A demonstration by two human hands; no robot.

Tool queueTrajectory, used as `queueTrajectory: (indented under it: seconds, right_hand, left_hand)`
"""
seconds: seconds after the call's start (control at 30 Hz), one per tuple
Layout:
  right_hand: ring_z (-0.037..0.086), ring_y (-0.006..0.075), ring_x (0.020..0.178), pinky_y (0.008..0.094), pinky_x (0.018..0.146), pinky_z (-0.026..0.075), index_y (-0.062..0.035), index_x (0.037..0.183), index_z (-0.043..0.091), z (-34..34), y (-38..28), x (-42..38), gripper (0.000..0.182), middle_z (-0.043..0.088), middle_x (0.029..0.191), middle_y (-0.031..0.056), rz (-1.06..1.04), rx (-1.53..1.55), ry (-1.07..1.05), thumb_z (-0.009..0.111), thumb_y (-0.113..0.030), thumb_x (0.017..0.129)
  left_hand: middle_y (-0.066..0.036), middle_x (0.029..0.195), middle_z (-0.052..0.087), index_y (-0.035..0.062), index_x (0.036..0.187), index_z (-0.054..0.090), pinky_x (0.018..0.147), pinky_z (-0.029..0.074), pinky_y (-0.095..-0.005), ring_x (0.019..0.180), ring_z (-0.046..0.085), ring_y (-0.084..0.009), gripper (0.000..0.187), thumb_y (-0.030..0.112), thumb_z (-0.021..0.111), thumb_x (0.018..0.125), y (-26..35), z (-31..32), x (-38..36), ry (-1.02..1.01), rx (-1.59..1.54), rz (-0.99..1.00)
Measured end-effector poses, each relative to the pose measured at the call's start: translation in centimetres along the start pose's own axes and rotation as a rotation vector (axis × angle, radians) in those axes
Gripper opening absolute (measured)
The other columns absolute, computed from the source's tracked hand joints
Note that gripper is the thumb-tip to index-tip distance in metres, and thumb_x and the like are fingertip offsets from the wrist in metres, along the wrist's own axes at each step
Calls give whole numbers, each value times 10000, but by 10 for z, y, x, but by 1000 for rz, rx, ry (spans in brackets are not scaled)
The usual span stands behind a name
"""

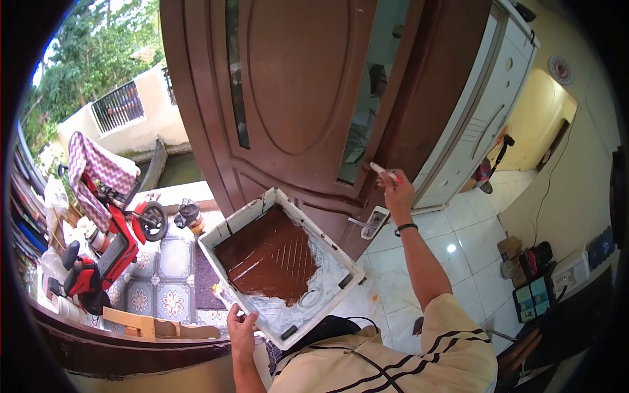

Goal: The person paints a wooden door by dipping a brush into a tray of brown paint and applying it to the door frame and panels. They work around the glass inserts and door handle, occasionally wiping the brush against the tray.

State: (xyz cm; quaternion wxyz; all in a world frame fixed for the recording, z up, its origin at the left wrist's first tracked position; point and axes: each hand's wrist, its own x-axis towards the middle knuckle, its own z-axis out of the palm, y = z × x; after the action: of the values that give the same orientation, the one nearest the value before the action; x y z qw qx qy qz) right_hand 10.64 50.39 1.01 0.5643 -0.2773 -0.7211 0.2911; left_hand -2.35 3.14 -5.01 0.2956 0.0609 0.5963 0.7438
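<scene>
My left hand (242,329) grips the lower left edge of a white paint tray (313,331), fingers over the rim. Glossy brown paint (272,252) covers much of the tray's ribbed floor, and the tray is tilted. Out ahead, my right hand (397,191) is closed around a slim pale tool (382,171) with a bit of red on it. The tool's far end overlaps the frame of a brown panelled door (295,72) beside its narrow glass strip. What kind of tool it is I cannot tell.
A white fridge (468,124) stands right of the door. Below the door's edge, a small white container (375,223) rests on the white tiled floor (452,242). Outside at left are a red scooter (118,252), a dark plastic bag (188,213) and a wooden piece (151,325).
</scene>
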Motion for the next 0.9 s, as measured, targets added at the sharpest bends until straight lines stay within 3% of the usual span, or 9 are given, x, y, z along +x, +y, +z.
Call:
queueTrajectory:
  seconds: [0.2, 0.33, 0.37, 0.47, 0.57, 0.67, 0.8, 0.9]
  right_hand:
    - [695, 143, 715, 260, 658, 565, 46, 975, 615, -29, -29, 5, 129, 691, 791, 104, -110, 53, 83, 636, -75, 937]
    - [667, 124, 659, 259, 580, 521, 13, 950, 636, -24, -13, -9, 135, 686, 757, 89, 8, -201, -188, 656, -117, 922]
    - [662, 117, 653, 263, 556, 502, -3, 948, 646, -18, 0, -7, 146, 687, 757, 88, -73, -270, -178, 668, -143, 911]
    - [667, 211, 619, 290, 573, 505, -3, 910, 648, -19, -26, 16, 115, 661, 702, 126, -30, -210, -64, 691, -104, 877]
    - [675, 198, 644, 289, 581, 510, 13, 914, 641, -29, -47, 36, 101, 677, 744, 120, -226, -61, 102, 670, -81, 895]
    - [683, 193, 670, 288, 586, 514, 28, 915, 635, -32, -57, 22, 91, 688, 783, 118, -257, -87, 81, 652, -61, 907]
    - [688, 168, 666, 300, 586, 514, 2, 904, 645, -23, -40, 8, 123, 668, 700, 99, -127, -281, -154, 678, -116, 898]
    - [671, 163, 636, 304, 581, 510, -10, 916, 656, -29, -43, 36, 126, 663, 685, 96, -111, -201, -51, 689, -128, 888]
  left_hand:
    - [-1, 796, 609, 41, 1043, 546, 498, 412, -179, 611, 516, -37, 254, 20, 656, 816, -3, -2, -4, 25, 16, 23]
    - [-5, 801, 607, 27, 1058, 548, 499, 399, -184, 620, 512, -38, 266, 18, 654, 814, -5, -1, -5, 37, 12, 41]
    - [-7, 801, 605, 23, 1062, 548, 499, 398, -183, 617, 508, -38, 269, 18, 654, 815, -5, -1, -4, 38, 22, 42]
    - [-10, 803, 601, 13, 1072, 550, 499, 394, -182, 611, 494, -39, 276, 20, 654, 816, -2, -1, -3, 48, 41, 45]
    - [-11, 806, 598, 8, 1077, 551, 500, 393, -181, 608, 485, -38, 280, 20, 654, 817, -3, 0, -6, 55, 37, 41]
    - [-10, 806, 597, 8, 1073, 551, 500, 394, -179, 607, 482, -37, 277, 18, 653, 816, -5, 0, -5, 52, 24, 53]
    - [-8, 799, 597, 12, 1065, 551, 500, 396, -180, 608, 489, -38, 269, 18, 652, 816, -4, 1, -9, 57, 24, 53]
    - [-9, 799, 600, 20, 1057, 549, 498, 401, -182, 607, 499, -41, 260, 16, 650, 817, -3, 2, -7, 60, 26, 56]
